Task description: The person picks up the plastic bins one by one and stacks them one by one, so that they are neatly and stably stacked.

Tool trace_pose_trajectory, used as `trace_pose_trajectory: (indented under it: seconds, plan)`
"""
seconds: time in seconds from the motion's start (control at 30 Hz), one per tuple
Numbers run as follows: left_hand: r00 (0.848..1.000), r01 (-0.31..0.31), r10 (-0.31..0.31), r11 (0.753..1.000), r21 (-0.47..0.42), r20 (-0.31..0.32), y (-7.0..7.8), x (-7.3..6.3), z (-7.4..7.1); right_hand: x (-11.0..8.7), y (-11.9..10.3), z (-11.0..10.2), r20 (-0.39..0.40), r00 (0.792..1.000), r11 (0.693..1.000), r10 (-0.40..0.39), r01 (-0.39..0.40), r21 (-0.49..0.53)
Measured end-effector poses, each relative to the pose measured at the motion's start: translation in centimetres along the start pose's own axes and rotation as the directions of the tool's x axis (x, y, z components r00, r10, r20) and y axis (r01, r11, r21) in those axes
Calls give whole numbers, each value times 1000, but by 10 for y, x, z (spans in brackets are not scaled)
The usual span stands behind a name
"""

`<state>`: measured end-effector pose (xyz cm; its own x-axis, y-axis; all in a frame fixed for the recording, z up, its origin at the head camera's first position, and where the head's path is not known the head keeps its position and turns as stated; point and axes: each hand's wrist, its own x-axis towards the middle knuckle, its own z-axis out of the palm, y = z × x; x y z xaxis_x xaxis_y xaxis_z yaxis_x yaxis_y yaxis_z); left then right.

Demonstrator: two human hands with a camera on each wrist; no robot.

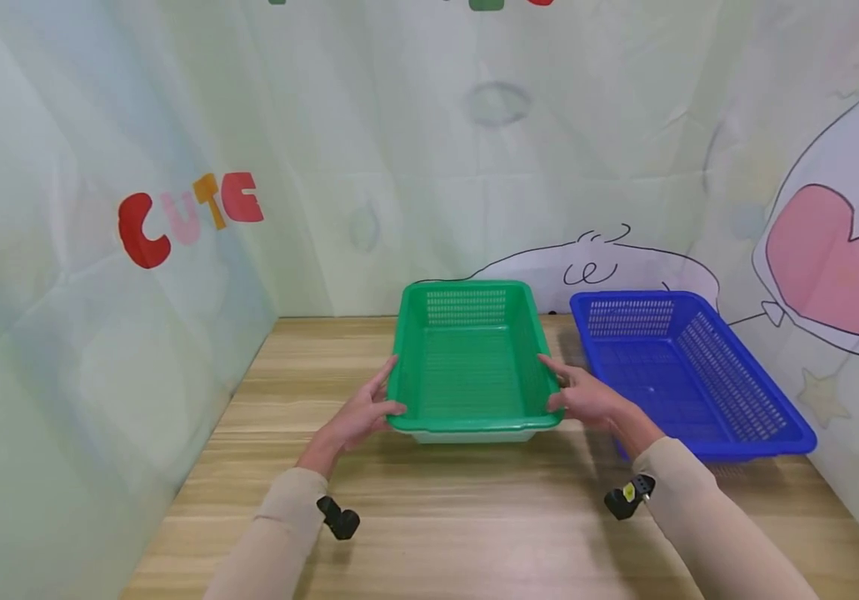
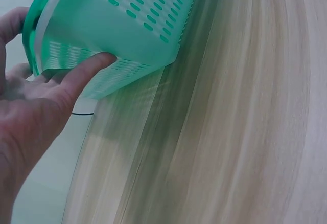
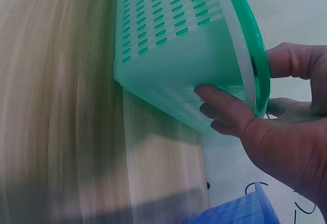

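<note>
A green plastic basket (image 1: 474, 424) with slotted walls and nothing inside stands in the middle of the head view. Beneath its rim shows a pale, whitish outer basket (image 3: 173, 65), in which the green one appears nested. My left hand (image 1: 360, 414) grips the left side near the front corner, thumb over the rim and fingers against the outer wall. On the opposite side my right hand (image 1: 586, 395) holds the rim in the same way. Whether the bottom fully touches the table is hard to tell.
To the right on the wooden table (image 1: 429, 517) sits a larger blue basket (image 1: 774, 452), close beside my right forearm. A printed cloth (image 1: 369, 150) hangs behind the table and along both sides.
</note>
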<state>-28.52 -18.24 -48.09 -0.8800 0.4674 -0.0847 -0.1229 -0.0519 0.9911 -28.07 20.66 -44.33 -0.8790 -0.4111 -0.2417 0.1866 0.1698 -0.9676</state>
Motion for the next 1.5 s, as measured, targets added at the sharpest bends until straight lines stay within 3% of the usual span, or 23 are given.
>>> trace_pose_trajectory:
  seconds: [0.5, 0.9, 1.5]
  plan:
    - [1000, -17, 18, 999, -43, 24, 1, 7, 8, -2, 2, -10, 6, 1000, 999, 2, -2, -50]
    - [999, -1, 3, 998, -60, 42, -3, 6, 8, -5, 9, -10, 8, 1000, 1000, 9, -8, -29]
    - [999, -11, 13, 998, -58, 45, 3, 7, 6, -6, 5, -10, 16, 1000, 1000, -4, 4, -7]
